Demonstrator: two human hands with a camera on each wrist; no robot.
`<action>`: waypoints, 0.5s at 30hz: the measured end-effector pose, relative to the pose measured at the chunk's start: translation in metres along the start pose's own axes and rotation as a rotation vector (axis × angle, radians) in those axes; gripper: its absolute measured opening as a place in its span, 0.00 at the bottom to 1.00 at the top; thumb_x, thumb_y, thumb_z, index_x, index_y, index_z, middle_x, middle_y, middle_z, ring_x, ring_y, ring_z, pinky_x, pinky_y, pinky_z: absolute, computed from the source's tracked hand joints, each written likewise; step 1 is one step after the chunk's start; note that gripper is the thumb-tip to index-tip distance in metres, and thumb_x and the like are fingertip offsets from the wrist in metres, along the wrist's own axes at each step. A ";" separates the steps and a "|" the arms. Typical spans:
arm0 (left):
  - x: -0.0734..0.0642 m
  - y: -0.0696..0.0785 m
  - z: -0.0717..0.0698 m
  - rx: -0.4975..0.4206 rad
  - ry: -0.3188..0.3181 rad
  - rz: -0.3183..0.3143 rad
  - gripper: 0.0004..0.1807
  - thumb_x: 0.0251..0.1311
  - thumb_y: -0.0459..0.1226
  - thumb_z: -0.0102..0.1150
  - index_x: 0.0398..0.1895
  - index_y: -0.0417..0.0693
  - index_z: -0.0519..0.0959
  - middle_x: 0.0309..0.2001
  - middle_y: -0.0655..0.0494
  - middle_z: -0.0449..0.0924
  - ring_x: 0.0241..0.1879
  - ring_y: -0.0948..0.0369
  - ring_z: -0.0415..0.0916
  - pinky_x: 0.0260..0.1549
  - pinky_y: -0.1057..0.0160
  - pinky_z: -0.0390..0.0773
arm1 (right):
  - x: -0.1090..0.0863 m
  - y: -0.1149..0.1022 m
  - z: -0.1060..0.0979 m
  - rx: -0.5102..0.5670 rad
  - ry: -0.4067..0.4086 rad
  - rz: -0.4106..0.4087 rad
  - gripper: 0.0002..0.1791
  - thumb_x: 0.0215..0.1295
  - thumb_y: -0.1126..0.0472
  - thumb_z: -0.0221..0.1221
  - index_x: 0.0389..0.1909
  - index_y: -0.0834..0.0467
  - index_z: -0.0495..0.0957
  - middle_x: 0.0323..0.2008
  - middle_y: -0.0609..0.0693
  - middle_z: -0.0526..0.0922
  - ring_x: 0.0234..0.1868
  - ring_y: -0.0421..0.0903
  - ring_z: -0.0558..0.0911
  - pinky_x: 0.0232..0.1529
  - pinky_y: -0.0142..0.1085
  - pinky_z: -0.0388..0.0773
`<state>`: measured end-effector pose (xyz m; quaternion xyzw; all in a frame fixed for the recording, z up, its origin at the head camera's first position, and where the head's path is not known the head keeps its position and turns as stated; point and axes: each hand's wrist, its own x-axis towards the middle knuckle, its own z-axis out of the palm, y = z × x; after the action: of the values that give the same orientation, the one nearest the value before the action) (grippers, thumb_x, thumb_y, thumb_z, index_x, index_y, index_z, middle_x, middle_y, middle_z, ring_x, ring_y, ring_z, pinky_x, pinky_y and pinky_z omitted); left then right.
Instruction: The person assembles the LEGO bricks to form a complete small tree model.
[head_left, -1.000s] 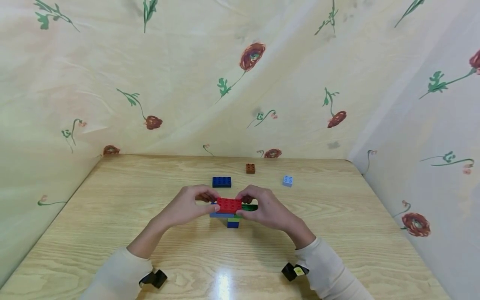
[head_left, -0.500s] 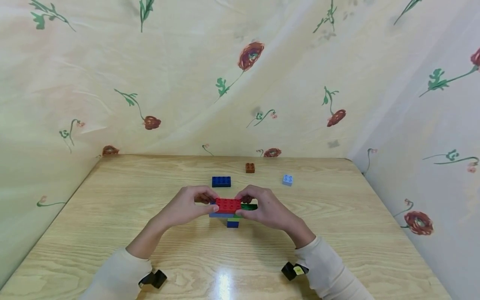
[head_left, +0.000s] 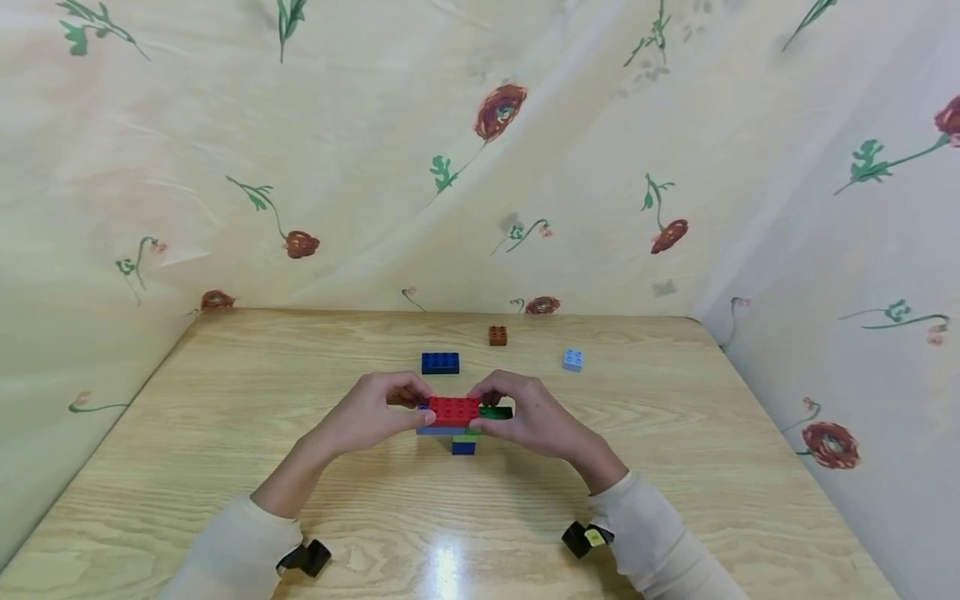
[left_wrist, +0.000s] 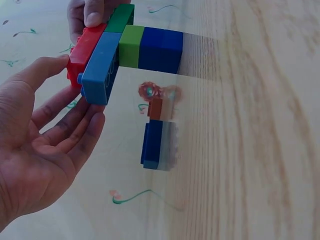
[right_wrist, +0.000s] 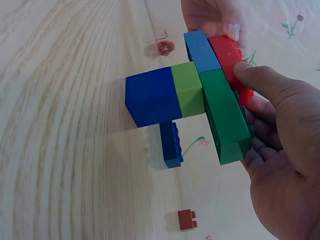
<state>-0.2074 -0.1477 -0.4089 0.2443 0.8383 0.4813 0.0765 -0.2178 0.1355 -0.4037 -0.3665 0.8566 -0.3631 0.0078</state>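
Observation:
A red toy brick [head_left: 453, 410] lies on top of a light blue brick [left_wrist: 100, 65] and a green brick [right_wrist: 227, 112], bridging the two. Beneath these come a lime green brick [right_wrist: 187, 90] and dark blue bricks [right_wrist: 152, 97], stacked as a narrow column on the table. My left hand [head_left: 378, 412] pinches the red brick's left end between thumb and fingers. At its right end my right hand [head_left: 521, 417] pinches the same brick, with fingers behind and thumb in front. In the left wrist view, the left fingers reach just under the light blue brick's end.
Behind the stack lies a dark blue brick [head_left: 440, 363] on the wooden table [head_left: 300, 358]. Further back sit a small brown brick [head_left: 498, 336] and, to the right, a small pale blue brick [head_left: 572, 360]. A flowered cloth [head_left: 360, 150] hangs behind the table.
Both hands keep their hold on the red brick, and the stack stays in place. Only a slight shift of the whole head view shows.

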 end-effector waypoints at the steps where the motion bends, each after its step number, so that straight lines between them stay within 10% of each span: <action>1: 0.000 0.000 0.000 0.000 0.003 -0.002 0.11 0.67 0.45 0.68 0.49 0.54 0.85 0.47 0.57 0.86 0.47 0.60 0.82 0.54 0.54 0.81 | 0.001 0.000 0.000 0.000 0.001 -0.006 0.18 0.63 0.57 0.73 0.53 0.54 0.83 0.47 0.46 0.87 0.45 0.40 0.83 0.52 0.41 0.85; 15: 0.000 0.003 0.003 -0.012 0.005 -0.024 0.09 0.65 0.43 0.70 0.45 0.53 0.85 0.46 0.56 0.86 0.46 0.59 0.82 0.52 0.57 0.81 | 0.001 0.001 -0.002 0.013 -0.014 -0.036 0.18 0.63 0.56 0.72 0.53 0.53 0.83 0.47 0.45 0.87 0.46 0.43 0.83 0.53 0.42 0.85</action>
<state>-0.2050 -0.1442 -0.4079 0.2323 0.8385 0.4861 0.0818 -0.2200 0.1369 -0.4025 -0.3845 0.8474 -0.3661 0.0097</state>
